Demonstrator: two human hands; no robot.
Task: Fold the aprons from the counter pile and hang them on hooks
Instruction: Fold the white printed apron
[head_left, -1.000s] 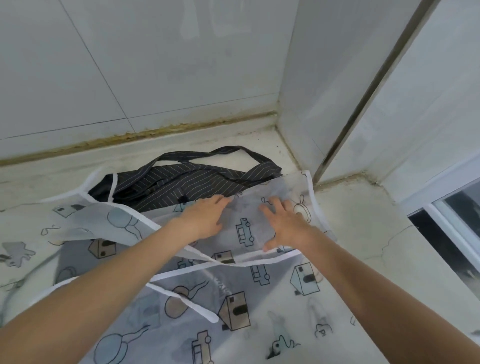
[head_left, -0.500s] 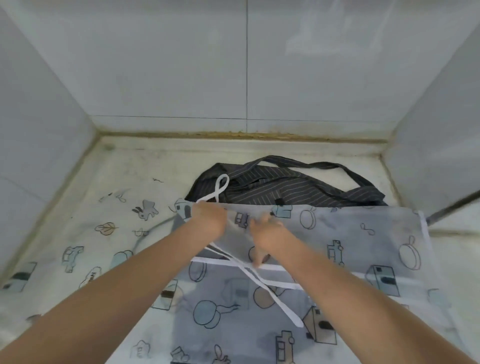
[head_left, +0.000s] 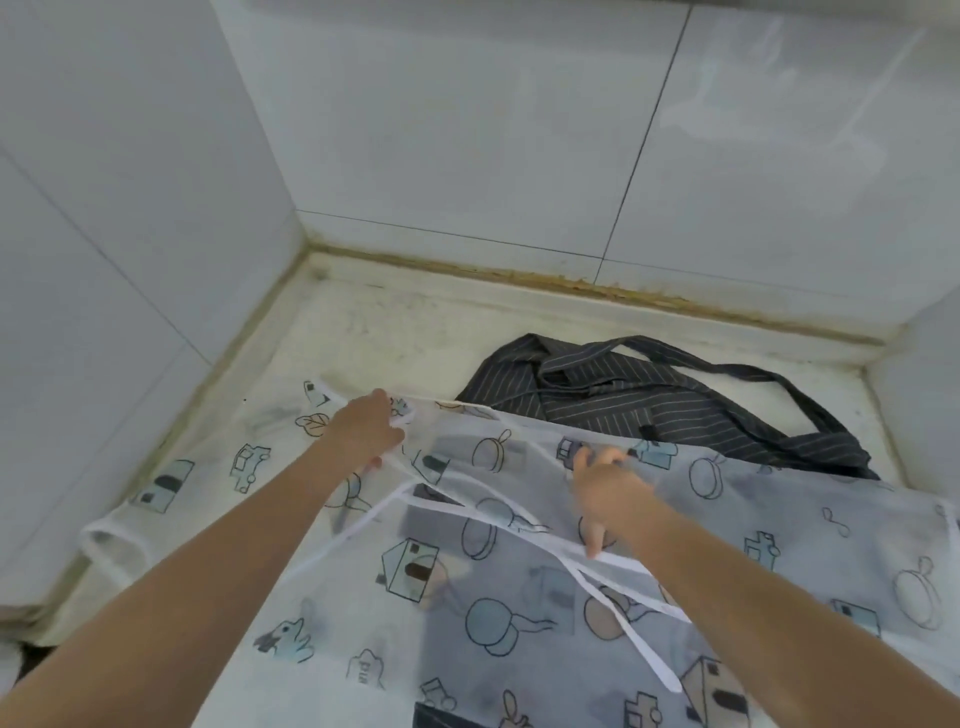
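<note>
White glazed tiles wall in the pale counter on three sides, and most of that counter lies under the thin printed apron I am folding, spread flat with one layer doubled over. Behind it, touching its far edge, the dark striped apron waits in a heap. I see no hooks from here. My left hand pinches the far-left corner of the fold; my right hand lies flat and relaxed on the cloth, fingers pressing the layer down. White ties trail loose across the middle. To fold well, I judge I should tuck those ties inside, line up the white-bound edges, then smooth outward from the crease.
</note>
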